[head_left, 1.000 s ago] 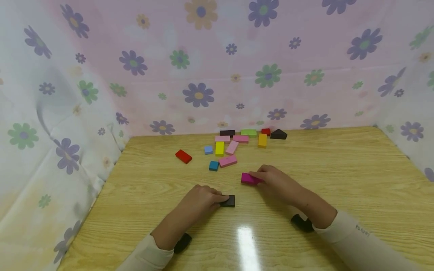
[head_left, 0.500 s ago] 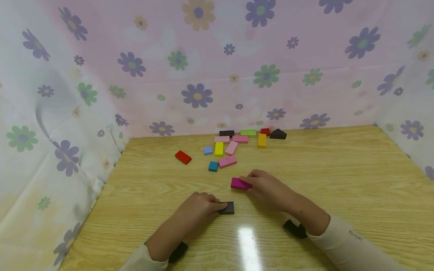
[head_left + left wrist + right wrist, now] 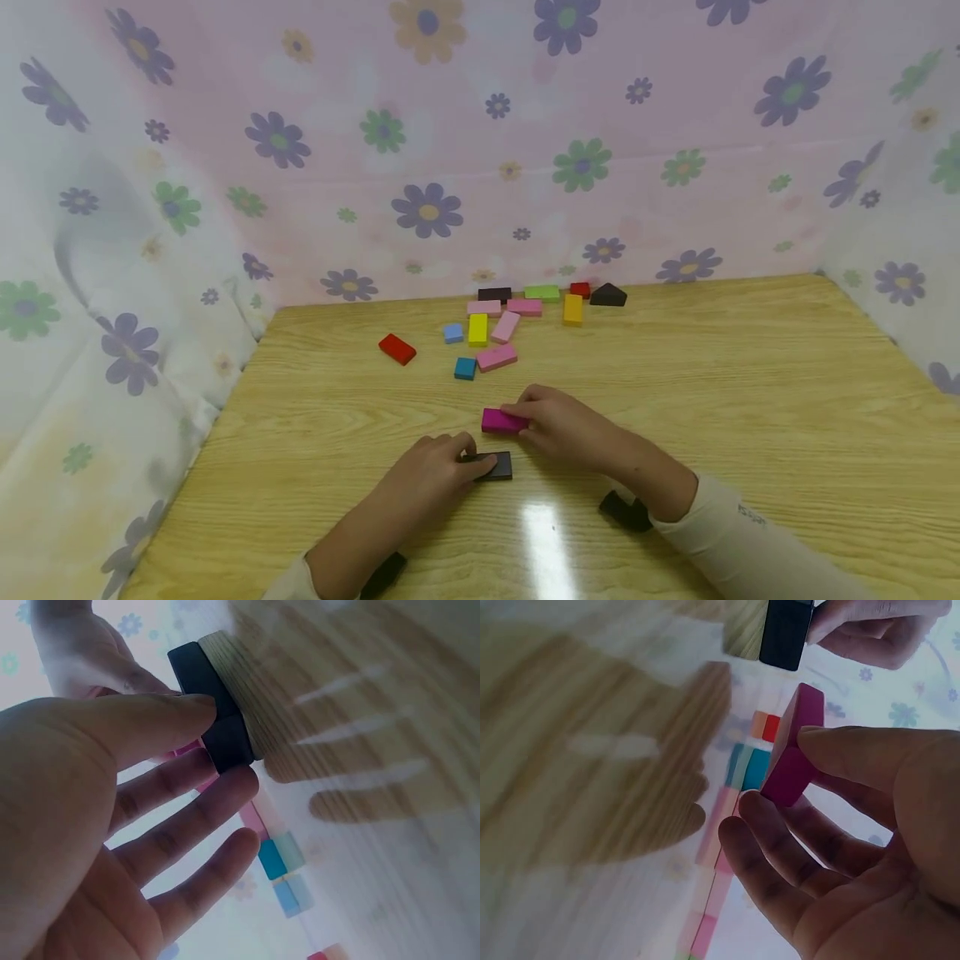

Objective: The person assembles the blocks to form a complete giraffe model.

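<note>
My left hand [image 3: 433,477] pinches a black rectangular block [image 3: 504,467] at its left end, thumb on top. In the left wrist view the black block [image 3: 201,675] lies on the wood surface, with the other fingers extended beside it. My right hand [image 3: 562,427] holds a magenta block [image 3: 493,420] by its right end, just beyond the black one. Seen from the right wrist, the magenta block [image 3: 789,778] is tilted between thumb and fingers and looks raised off the table. A gap separates the two blocks.
Farther back on the wooden table [image 3: 712,375] lie several blocks, among them a teal one [image 3: 465,368], a pink one [image 3: 497,357], a yellow one [image 3: 477,330], an orange one [image 3: 573,310] and a black triangular one [image 3: 608,295]. A red block [image 3: 397,348] lies apart at left. Flowered cloth [image 3: 465,150] hangs behind.
The right hand has carried the magenta block left and towards me, up behind the black block. The left hand has drawn the black block slightly nearer. The head view has shifted a little.
</note>
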`<state>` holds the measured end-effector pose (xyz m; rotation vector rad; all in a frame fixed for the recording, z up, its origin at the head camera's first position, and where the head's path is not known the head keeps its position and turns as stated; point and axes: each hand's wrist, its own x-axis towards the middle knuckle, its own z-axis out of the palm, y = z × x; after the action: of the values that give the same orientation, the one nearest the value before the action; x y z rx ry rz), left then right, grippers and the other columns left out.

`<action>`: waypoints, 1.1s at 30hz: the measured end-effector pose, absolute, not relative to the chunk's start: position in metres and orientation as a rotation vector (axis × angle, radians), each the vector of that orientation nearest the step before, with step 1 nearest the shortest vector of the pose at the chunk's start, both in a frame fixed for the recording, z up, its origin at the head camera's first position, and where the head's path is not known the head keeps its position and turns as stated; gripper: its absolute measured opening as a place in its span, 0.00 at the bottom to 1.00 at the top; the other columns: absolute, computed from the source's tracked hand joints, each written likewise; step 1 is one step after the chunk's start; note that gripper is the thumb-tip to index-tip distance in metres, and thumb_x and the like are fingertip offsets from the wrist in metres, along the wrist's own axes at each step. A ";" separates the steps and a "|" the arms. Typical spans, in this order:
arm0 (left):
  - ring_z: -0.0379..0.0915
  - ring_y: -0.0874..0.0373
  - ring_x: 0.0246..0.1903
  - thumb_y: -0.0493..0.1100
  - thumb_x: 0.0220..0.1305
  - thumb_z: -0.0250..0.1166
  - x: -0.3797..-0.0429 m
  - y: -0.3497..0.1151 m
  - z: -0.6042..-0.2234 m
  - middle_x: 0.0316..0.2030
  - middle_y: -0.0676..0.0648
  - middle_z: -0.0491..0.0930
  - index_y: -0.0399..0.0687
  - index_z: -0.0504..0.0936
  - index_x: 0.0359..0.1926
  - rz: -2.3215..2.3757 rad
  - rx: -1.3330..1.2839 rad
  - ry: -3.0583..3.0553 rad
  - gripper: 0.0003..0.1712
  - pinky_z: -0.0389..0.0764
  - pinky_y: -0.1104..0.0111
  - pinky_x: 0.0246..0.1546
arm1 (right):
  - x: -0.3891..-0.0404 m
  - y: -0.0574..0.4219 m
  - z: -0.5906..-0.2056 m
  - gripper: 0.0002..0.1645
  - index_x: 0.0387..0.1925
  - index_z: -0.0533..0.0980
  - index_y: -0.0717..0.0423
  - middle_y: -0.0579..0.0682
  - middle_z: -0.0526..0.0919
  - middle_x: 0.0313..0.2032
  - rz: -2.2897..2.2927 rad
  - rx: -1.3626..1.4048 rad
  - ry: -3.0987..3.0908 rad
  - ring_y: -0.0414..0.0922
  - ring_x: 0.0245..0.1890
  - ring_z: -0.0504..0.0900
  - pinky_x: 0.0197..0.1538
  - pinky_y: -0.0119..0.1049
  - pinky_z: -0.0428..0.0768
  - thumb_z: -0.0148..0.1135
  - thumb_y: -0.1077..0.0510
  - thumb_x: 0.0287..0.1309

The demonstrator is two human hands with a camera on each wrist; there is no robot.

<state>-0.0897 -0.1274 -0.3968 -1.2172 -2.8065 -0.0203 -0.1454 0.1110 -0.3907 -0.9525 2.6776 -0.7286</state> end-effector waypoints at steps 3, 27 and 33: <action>0.77 0.60 0.37 0.43 0.66 0.68 -0.089 -0.128 -0.398 0.43 0.53 0.78 0.64 0.83 0.59 0.017 -1.214 -2.802 0.21 0.82 0.67 0.39 | -0.144 0.107 -0.392 0.23 0.61 0.78 0.56 0.49 0.81 0.46 -0.736 -0.972 2.658 0.39 0.42 0.77 0.46 0.34 0.81 0.63 0.63 0.65; 0.76 0.58 0.51 0.42 0.64 0.68 -0.087 -0.128 -0.395 0.52 0.52 0.82 0.69 0.85 0.56 0.079 -1.241 -2.749 0.21 0.79 0.65 0.47 | -0.148 0.105 -0.403 0.19 0.60 0.80 0.52 0.44 0.83 0.52 -0.848 -1.027 2.478 0.42 0.56 0.79 0.61 0.44 0.79 0.57 0.61 0.70; 0.77 0.58 0.53 0.41 0.65 0.68 -0.088 -0.129 -0.397 0.53 0.54 0.82 0.65 0.86 0.55 0.036 -1.262 -2.721 0.19 0.80 0.65 0.48 | -0.149 0.106 -0.403 0.21 0.59 0.80 0.53 0.44 0.84 0.52 -0.938 -1.012 2.422 0.43 0.57 0.81 0.62 0.43 0.79 0.50 0.66 0.71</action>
<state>-0.0876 -0.1287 -0.3966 -1.2617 -2.7209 0.0358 -0.1494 0.1062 -0.4034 -1.0117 2.4225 -0.9375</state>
